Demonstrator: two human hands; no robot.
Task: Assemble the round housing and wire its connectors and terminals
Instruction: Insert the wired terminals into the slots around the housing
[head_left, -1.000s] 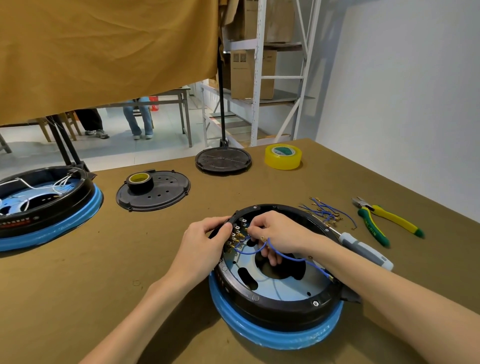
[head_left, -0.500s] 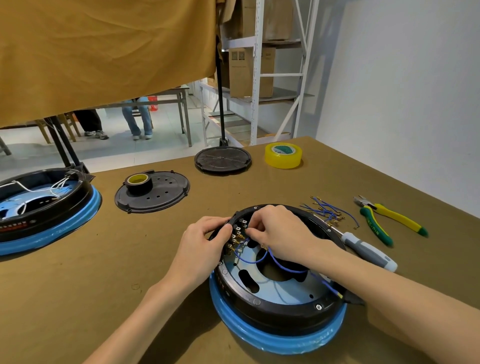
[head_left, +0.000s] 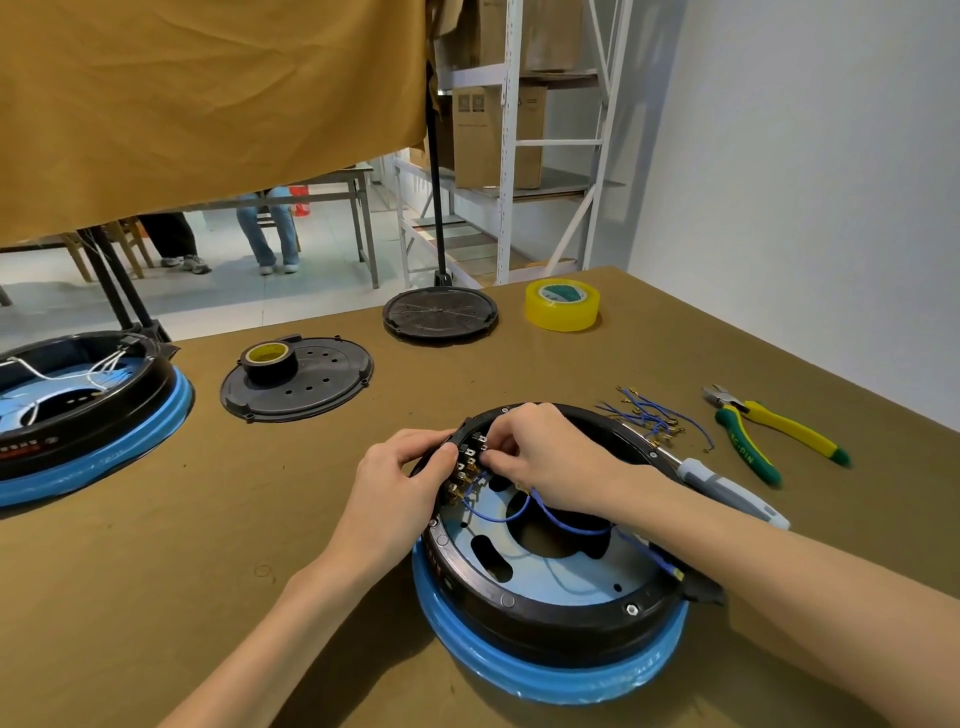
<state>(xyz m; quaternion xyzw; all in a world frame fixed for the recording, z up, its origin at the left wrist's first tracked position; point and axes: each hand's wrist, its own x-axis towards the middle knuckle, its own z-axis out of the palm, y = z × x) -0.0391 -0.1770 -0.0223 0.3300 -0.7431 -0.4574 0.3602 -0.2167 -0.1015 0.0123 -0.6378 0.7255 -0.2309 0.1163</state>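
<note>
The round black housing (head_left: 524, 608) on its blue ring sits on the table in front of me, open side up. A row of brass terminals (head_left: 465, 470) lines its upper left inner wall. My left hand (head_left: 400, 488) grips the rim beside the terminals, thumb on the black block. My right hand (head_left: 545, 457) reaches over the housing and pinches the end of a blue wire (head_left: 566, 525) at the terminals. The wire loops down across the pale blue floor plate. The exact terminal under my fingertips is hidden.
Loose blue wires (head_left: 649, 415) with brass lugs, a grey-handled screwdriver (head_left: 727, 488) and yellow-green cutters (head_left: 769, 436) lie to the right. A lid with black tape (head_left: 296, 379), another round cover (head_left: 440, 312), yellow tape (head_left: 562, 304) and a second housing (head_left: 78, 410) stand behind and left.
My right hand moved up and left toward the upper terminals, drawing the blue wire into a looser loop. My left hand stayed on the rim.
</note>
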